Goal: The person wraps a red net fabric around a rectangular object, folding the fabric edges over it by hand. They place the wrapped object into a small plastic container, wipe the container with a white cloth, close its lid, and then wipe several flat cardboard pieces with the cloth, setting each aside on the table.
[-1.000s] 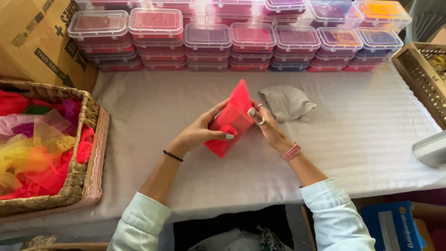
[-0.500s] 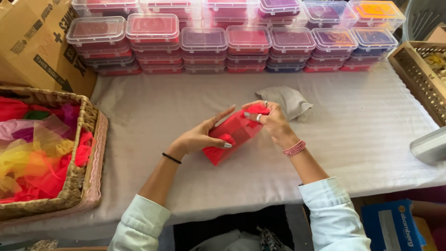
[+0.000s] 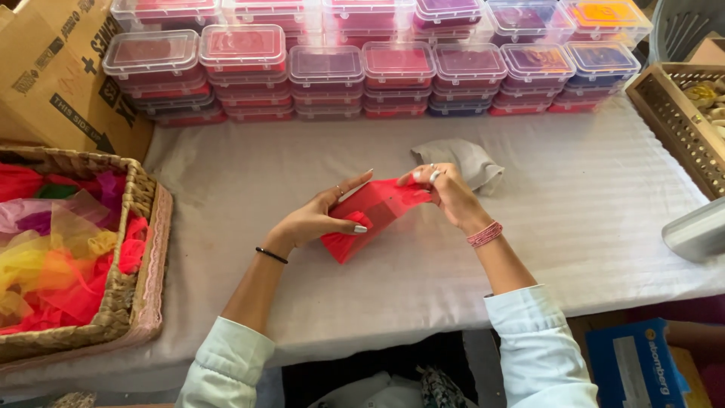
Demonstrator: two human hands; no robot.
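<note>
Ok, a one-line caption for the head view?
Both hands, left hand and right hand, hold a red mesh pouch over a white-covered table.

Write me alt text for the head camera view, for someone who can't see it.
Two bare hands, left hand and right hand, hold a small red sheer fabric pouch over a white cloth-covered table. Behind stand rows of stacked clear plastic lidded boxes; at left, a woven wicker basket holds colourful net fabric; a grey folded cloth lies nearby.

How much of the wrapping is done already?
Done: rows of lidded plastic boxes stacked at the back. In hand: the left hand and right hand hold one red net pouch. Left: a wicker basket heaped with loose coloured net.
</note>
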